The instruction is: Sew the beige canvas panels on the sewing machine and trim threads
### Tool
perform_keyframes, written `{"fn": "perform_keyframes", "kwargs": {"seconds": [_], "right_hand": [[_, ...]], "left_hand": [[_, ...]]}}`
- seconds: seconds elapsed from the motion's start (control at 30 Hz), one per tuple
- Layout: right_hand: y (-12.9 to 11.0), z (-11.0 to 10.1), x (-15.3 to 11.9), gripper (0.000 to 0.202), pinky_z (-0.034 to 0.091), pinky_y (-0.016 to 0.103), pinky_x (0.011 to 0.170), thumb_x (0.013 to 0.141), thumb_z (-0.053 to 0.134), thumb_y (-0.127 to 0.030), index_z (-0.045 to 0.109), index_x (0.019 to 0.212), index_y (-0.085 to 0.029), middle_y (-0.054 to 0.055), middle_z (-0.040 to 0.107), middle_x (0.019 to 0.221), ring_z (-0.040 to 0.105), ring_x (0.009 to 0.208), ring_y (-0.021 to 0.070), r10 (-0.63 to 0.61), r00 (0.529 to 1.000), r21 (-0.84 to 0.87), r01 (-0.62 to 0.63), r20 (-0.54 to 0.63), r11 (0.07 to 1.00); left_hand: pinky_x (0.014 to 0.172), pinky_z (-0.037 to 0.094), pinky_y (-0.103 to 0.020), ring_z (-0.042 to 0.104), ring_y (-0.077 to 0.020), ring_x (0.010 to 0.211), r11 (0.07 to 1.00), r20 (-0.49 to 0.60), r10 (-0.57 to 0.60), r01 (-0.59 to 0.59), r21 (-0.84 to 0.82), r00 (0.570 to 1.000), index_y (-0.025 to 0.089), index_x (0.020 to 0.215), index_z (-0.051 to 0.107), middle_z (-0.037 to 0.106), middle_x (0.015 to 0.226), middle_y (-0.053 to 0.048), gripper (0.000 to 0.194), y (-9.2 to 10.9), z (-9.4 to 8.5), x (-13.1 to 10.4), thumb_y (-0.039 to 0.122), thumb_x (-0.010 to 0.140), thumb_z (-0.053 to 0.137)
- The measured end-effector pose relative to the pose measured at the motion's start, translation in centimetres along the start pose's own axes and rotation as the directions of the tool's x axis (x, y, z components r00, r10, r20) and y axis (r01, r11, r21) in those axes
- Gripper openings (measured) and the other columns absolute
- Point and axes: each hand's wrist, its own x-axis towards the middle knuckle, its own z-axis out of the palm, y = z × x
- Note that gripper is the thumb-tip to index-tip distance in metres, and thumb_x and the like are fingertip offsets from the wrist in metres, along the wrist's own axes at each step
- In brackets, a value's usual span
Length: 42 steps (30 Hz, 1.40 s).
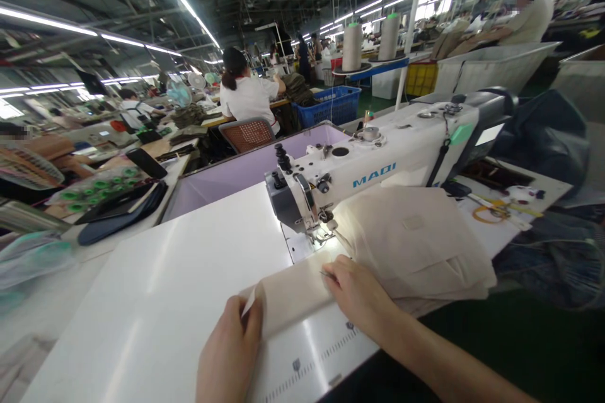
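Beige fabric point(293, 293) lies on the white table of a sewing machine point(387, 157). Its narrow flat end reaches left, and a bulkier folded part point(416, 239) is heaped to the right under the machine arm. My left hand point(231, 343) pinches the left end of the fabric between thumb and fingers. Close in front of the needle and presser foot point(322, 236), my right hand point(357, 293) is closed and rests on the fabric. A thin pointed metal tool point(325, 274) sticks out of its fingers; the rest of it is hidden.
Scissors with orange handles point(489, 211) lie right of the machine. Behind it stand a lilac-lined bin point(227, 167), a blue basket point(331, 107) and thread cones point(352, 47). A dark pouch point(123, 214) lies on the left table. A person in white point(248, 97) sits ahead.
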Motion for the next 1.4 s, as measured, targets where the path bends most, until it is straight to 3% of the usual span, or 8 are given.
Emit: {"fn": "perform_keyframes", "kwargs": {"seconds": [0.23, 0.67, 0.8, 0.9, 1.0, 1.07, 1.27, 1.4], "right_hand": [[0.5, 0.9, -0.4, 0.021, 0.046, 0.028, 0.068, 0.088, 0.054, -0.005, 0.069, 0.09, -0.019, 0.009, 0.064, 0.105, 0.065, 0.088, 0.0207, -0.097, 0.993, -0.196, 0.083, -0.064, 0.977], [1.3, 1.7, -0.5, 0.019, 0.048, 0.029, 0.068, 0.088, 0.056, -0.006, 0.067, 0.091, -0.022, 0.006, 0.067, 0.111, 0.065, 0.091, 0.0208, -0.193, 0.976, -0.24, 0.165, -0.099, 0.957], [1.3, 1.4, -0.5, 0.019, 0.047, 0.03, 0.068, 0.088, 0.056, -0.005, 0.065, 0.093, -0.021, 0.005, 0.067, 0.107, 0.066, 0.09, 0.0211, -0.201, 0.978, -0.284, 0.175, -0.062, 0.943], [1.2, 1.0, -0.2, 0.02, 0.045, 0.03, 0.063, 0.086, 0.058, -0.003, 0.064, 0.095, -0.019, 0.005, 0.066, 0.103, 0.066, 0.085, 0.021, -0.218, 0.976, -0.346, 0.204, -0.001, 0.916], [0.9, 0.4, 0.1, 0.02, 0.042, 0.03, 0.058, 0.089, 0.055, -0.003, 0.064, 0.097, -0.018, 0.006, 0.066, 0.103, 0.068, 0.08, 0.0203, -0.198, 0.979, -0.393, 0.205, 0.058, 0.896], [0.5, 0.1, 0.1, 0.019, 0.042, 0.029, 0.057, 0.091, 0.053, -0.004, 0.064, 0.098, -0.018, 0.006, 0.067, 0.105, 0.068, 0.08, 0.0199, -0.176, 0.981, -0.407, 0.193, 0.079, 0.893], [0.0, 0.6, -1.5, 0.022, 0.049, 0.029, 0.063, 0.091, 0.055, -0.006, 0.065, 0.107, -0.018, 0.008, 0.066, 0.116, 0.069, 0.09, 0.0215, -0.162, 0.983, -0.362, 0.182, 0.087, 0.914], [0.3, 1.6, -2.1, 0.027, 0.052, 0.031, 0.07, 0.092, 0.055, -0.005, 0.064, 0.114, -0.019, 0.01, 0.063, 0.126, 0.068, 0.095, 0.0225, -0.179, 0.984, -0.334, 0.173, 0.014, 0.927]], "left_hand": [[0.059, 0.039, -0.032, 0.062, -0.0262, 0.065, 0.995, -0.144, 0.029, -0.042, -0.086, 0.989, 0.028, 0.075, 0.039, 0.058, 0.064, -0.001, 0.027, -0.4, 0.0, 0.0, 0.048, 0.092, 0.039], [0.06, 0.038, -0.031, 0.059, -0.0224, 0.065, 0.998, -0.128, 0.031, -0.037, -0.049, 0.991, 0.026, 0.071, 0.041, 0.058, 0.066, 0.0, 0.027, -0.6, 0.3, 0.4, 0.037, 0.095, 0.042], [0.064, 0.043, -0.033, 0.063, -0.0245, 0.075, 0.993, -0.169, 0.051, -0.033, 0.11, 0.984, 0.022, 0.084, 0.053, 0.066, 0.083, -0.006, 0.021, -0.3, 0.6, 0.1, 0.032, 0.098, 0.042], [0.08, 0.048, -0.038, 0.063, -0.029, 0.1, 0.936, -0.286, 0.255, -0.161, 0.314, 0.924, 0.018, 0.105, 0.061, 0.065, 0.115, -0.014, 0.017, -0.4, 0.6, -0.1, 0.02, 0.096, 0.047], [0.089, 0.048, -0.039, 0.061, -0.0275, 0.104, 0.799, -0.057, 0.507, -0.445, 0.404, 0.86, 0.022, 0.1, 0.067, 0.067, 0.115, -0.009, 0.026, -0.6, 0.0, 0.4, 0.007, 0.09, 0.048], [0.085, 0.05, -0.036, 0.062, -0.0252, 0.098, 0.765, 0.096, 0.543, -0.538, 0.354, 0.834, 0.022, 0.094, 0.069, 0.07, 0.107, -0.007, 0.029, -0.5, -0.4, 1.4, 0.005, 0.09, 0.046], [0.111, 0.04, -0.046, 0.05, -0.0308, 0.133, 0.801, 0.008, 0.581, -0.573, 0.172, 0.814, 0.021, 0.13, 0.061, 0.059, 0.142, -0.013, 0.039, 3.0, 0.1, 5.8, 0.042, 0.097, 0.053], [0.118, 0.023, -0.062, 0.039, -0.0327, 0.144, 0.758, 0.051, 0.633, -0.632, 0.159, 0.773, 0.025, 0.134, 0.058, 0.049, 0.152, -0.012, 0.041, 5.8, 1.4, 8.6, 0.044, 0.098, 0.051]]}}
